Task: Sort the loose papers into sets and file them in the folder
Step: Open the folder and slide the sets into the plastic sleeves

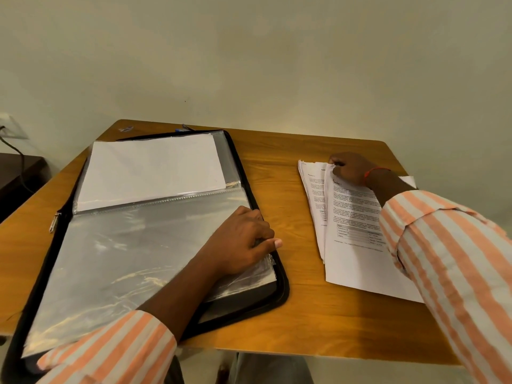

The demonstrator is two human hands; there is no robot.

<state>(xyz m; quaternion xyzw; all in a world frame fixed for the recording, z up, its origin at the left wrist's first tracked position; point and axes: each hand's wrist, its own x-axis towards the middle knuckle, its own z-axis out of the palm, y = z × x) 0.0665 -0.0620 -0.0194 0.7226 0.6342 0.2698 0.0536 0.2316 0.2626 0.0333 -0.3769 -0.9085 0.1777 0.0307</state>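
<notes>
Loose papers [357,217]: a fanned stack of printed sheets lying on the right half of the desk [291,184], long axis running away from the person, well apart from the folder. The right hand [350,170] rests at the stack's far end, its grip closed in a narrow pinch on the far corner of the top sheet, which curls up off the sheets beneath. Folder [279,275]: a black zip-edged display book, open flat on the left half of the desk; a white sheet [151,169] fills the far sleeve, the near clear sleeve [133,256] appears empty. The left hand [243,242] lies on that sleeve's right edge, fingers curled; whether it pinches the plastic cannot be told. The papers lie to the right of the folder; the right hand is nearer them.
</notes>
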